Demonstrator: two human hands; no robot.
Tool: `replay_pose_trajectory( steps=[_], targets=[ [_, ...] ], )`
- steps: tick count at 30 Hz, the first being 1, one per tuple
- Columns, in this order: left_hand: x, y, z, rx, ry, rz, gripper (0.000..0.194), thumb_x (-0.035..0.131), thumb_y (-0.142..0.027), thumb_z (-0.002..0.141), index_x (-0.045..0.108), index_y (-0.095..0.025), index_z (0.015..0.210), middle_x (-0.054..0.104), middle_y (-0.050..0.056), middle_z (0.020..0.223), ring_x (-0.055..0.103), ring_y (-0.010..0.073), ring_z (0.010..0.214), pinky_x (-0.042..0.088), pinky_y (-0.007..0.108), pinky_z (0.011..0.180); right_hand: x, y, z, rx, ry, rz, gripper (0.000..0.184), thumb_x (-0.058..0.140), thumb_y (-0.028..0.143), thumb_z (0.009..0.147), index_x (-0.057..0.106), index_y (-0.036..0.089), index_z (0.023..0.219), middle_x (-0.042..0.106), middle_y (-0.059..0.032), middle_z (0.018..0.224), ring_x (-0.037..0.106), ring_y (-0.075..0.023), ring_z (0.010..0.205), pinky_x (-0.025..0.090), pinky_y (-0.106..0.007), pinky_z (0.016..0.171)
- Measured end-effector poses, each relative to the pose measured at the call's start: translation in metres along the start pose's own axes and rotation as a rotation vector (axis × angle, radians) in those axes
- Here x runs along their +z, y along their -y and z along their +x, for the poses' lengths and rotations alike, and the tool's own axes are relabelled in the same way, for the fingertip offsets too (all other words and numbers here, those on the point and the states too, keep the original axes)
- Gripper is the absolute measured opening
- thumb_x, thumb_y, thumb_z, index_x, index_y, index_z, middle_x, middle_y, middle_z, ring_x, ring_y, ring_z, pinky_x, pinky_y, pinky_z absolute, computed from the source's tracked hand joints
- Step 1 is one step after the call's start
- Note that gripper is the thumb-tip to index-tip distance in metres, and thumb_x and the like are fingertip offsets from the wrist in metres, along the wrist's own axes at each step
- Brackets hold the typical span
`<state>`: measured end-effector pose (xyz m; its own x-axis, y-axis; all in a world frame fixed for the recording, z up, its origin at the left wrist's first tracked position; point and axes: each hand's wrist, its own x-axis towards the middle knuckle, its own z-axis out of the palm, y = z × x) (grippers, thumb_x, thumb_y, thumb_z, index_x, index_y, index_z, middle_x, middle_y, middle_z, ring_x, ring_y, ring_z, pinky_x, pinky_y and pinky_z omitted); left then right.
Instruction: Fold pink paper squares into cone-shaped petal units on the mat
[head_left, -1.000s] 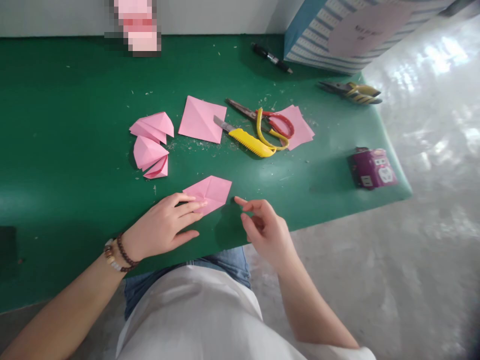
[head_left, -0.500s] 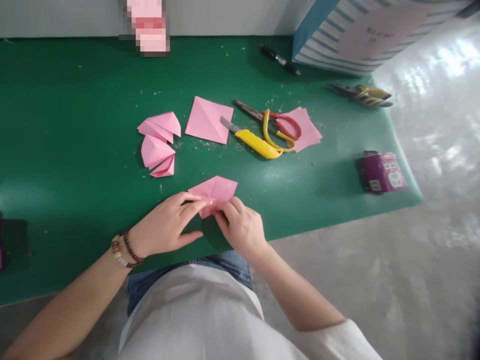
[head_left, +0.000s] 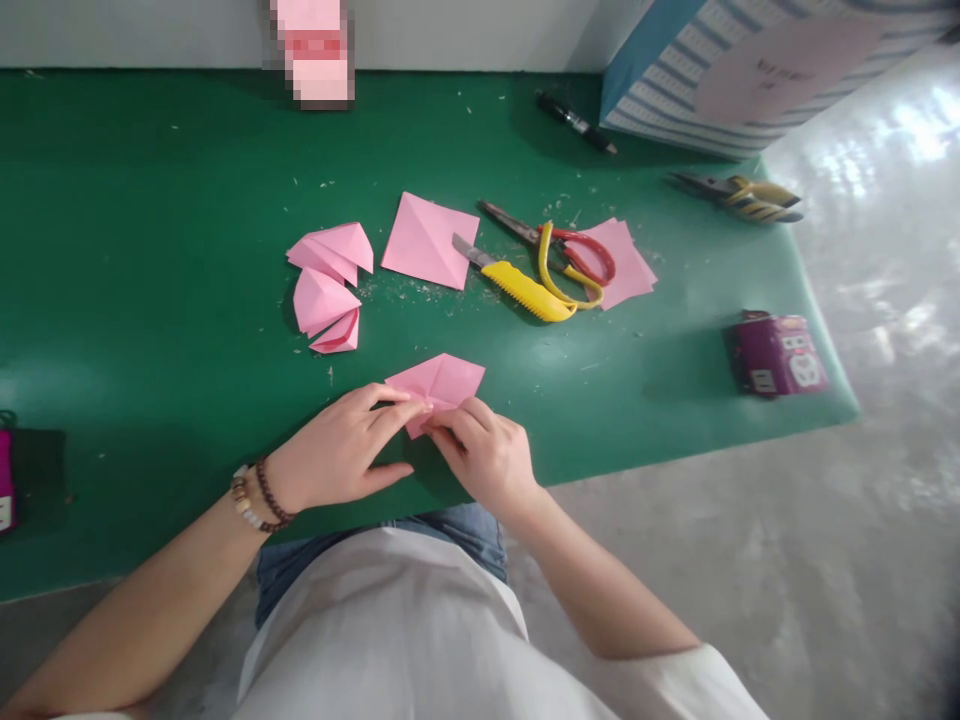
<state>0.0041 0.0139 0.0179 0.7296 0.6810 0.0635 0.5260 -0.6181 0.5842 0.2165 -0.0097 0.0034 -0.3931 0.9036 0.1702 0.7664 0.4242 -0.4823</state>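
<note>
A creased piece of pink origami paper (head_left: 442, 376) lies on the green table near its front edge. My left hand (head_left: 341, 445) rests with fingers stretched out, the fingertips pressing on the paper's left part and the thumb held apart. Curled round the paper's lower right edge, my right hand (head_left: 487, 450) pinches it between thumb and fingers; the fold beneath is partly hidden. Beyond my hands lie folded pink paper pieces (head_left: 328, 290) and a creased pink square (head_left: 427, 243). The blade of a yellow utility knife (head_left: 529, 291) overlaps that square.
Red-and-yellow scissors (head_left: 577, 255) lie partly over more pink sheets (head_left: 630, 268). Farther back are a black pen (head_left: 576, 122), pliers (head_left: 742, 195) and a striped box (head_left: 675, 90). A small purple box (head_left: 780, 355) sits near the green table's (head_left: 187, 190) right edge. Paper scraps are scattered about.
The whole scene has shifted slightly to the right in view. My hands keep nearly the same hold on the paper, with only slight finger movement.
</note>
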Motion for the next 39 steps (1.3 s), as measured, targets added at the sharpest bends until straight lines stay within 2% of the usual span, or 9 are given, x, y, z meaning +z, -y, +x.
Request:
replay_pose_trajectory(
  steps=[7, 11, 16, 22, 24, 28, 32, 36, 39],
  targets=[
    [0.0, 0.0, 0.0, -0.005, -0.008, -0.004, 0.053, 0.062, -0.031, 0.088, 0.046, -0.014, 0.135, 0.059, 0.015, 0.125, 0.052, 0.0281, 0.119, 0.049, 0.046, 0.101, 0.004, 0.005, -0.004, -0.058, 0.038, 0.004, 0.025, 0.051, 0.027, 0.098, 0.07, 0.02, 0.083, 0.067, -0.0007, 0.075, 0.058, -0.0097, 0.059, 0.041, -0.024, 0.055],
    [0.0, 0.0, 0.0, -0.007, 0.003, -0.01, 0.056, 0.063, -0.031, 0.087, 0.045, -0.014, 0.137, 0.059, 0.015, 0.126, 0.052, 0.0282, 0.119, 0.049, 0.046, 0.101, 0.001, -0.001, -0.005, 0.034, -0.037, -0.038, 0.021, 0.054, 0.026, 0.096, 0.071, 0.02, 0.085, 0.066, -0.0011, 0.075, 0.06, -0.0102, 0.061, 0.04, -0.023, 0.054],
    [0.001, 0.002, -0.001, -0.013, -0.009, -0.015, 0.056, 0.061, -0.03, 0.089, 0.043, -0.017, 0.14, 0.058, 0.014, 0.127, 0.052, 0.0276, 0.12, 0.049, 0.046, 0.101, -0.004, -0.002, -0.003, 0.121, 0.016, -0.054, 0.019, 0.053, 0.025, 0.095, 0.07, 0.02, 0.087, 0.065, -0.0015, 0.076, 0.059, -0.011, 0.062, 0.04, -0.023, 0.053],
    [0.003, 0.003, 0.001, 0.101, 0.026, 0.073, 0.045, 0.058, -0.029, 0.092, 0.051, -0.02, 0.135, 0.059, 0.009, 0.133, 0.05, 0.028, 0.123, 0.046, 0.048, 0.103, -0.02, -0.024, 0.0, 0.27, -0.064, -0.123, 0.015, 0.056, 0.027, 0.092, 0.066, 0.021, 0.083, 0.06, -0.0015, 0.073, 0.055, -0.0123, 0.057, 0.04, -0.024, 0.049],
    [0.004, 0.004, 0.002, 0.138, 0.04, 0.12, 0.039, 0.058, -0.03, 0.092, 0.057, -0.021, 0.13, 0.06, 0.008, 0.133, 0.05, 0.029, 0.123, 0.044, 0.049, 0.104, -0.027, -0.038, 0.004, 0.212, -0.099, -0.103, 0.013, 0.053, 0.022, 0.092, 0.066, 0.02, 0.093, 0.064, -0.0057, 0.087, 0.061, -0.0153, 0.068, 0.047, -0.026, 0.055],
    [0.003, 0.006, 0.003, 0.199, -0.008, 0.146, 0.026, 0.059, -0.031, 0.093, 0.066, -0.018, 0.113, 0.064, 0.008, 0.128, 0.053, 0.027, 0.124, 0.036, 0.05, 0.112, -0.036, -0.058, 0.016, -0.116, -0.066, -0.1, 0.029, 0.047, 0.013, 0.094, 0.063, 0.022, 0.116, 0.057, -0.0136, 0.13, 0.061, -0.0226, 0.103, 0.053, -0.04, 0.086],
    [0.001, 0.009, 0.002, 0.182, -0.068, 0.152, 0.023, 0.057, -0.034, 0.093, 0.068, -0.017, 0.105, 0.068, 0.007, 0.123, 0.054, 0.0258, 0.126, 0.028, 0.052, 0.118, -0.037, -0.06, 0.02, -0.336, -0.016, -0.102, 0.018, 0.055, 0.015, 0.093, 0.065, 0.023, 0.105, 0.061, -0.0122, 0.127, 0.06, -0.0253, 0.109, 0.054, -0.042, 0.086],
    [0.0, 0.011, 0.002, 0.172, -0.061, 0.161, 0.029, 0.057, -0.037, 0.093, 0.066, -0.019, 0.114, 0.067, 0.008, 0.122, 0.054, 0.0255, 0.126, 0.03, 0.05, 0.117, -0.035, -0.059, 0.015, -0.344, -0.091, -0.108, 0.029, 0.057, 0.016, 0.093, 0.058, 0.022, 0.121, 0.057, -0.0156, 0.132, 0.064, -0.0211, 0.101, 0.055, -0.039, 0.083],
    [-0.001, 0.011, 0.002, 0.181, -0.045, 0.175, 0.027, 0.058, -0.037, 0.093, 0.068, -0.021, 0.113, 0.065, 0.008, 0.124, 0.054, 0.0255, 0.126, 0.032, 0.05, 0.116, -0.037, -0.061, 0.014, -0.402, -0.078, -0.139, 0.027, 0.056, 0.013, 0.093, 0.062, 0.025, 0.116, 0.057, -0.0137, 0.133, 0.063, -0.0209, 0.103, 0.055, -0.037, 0.083]
  ],
)
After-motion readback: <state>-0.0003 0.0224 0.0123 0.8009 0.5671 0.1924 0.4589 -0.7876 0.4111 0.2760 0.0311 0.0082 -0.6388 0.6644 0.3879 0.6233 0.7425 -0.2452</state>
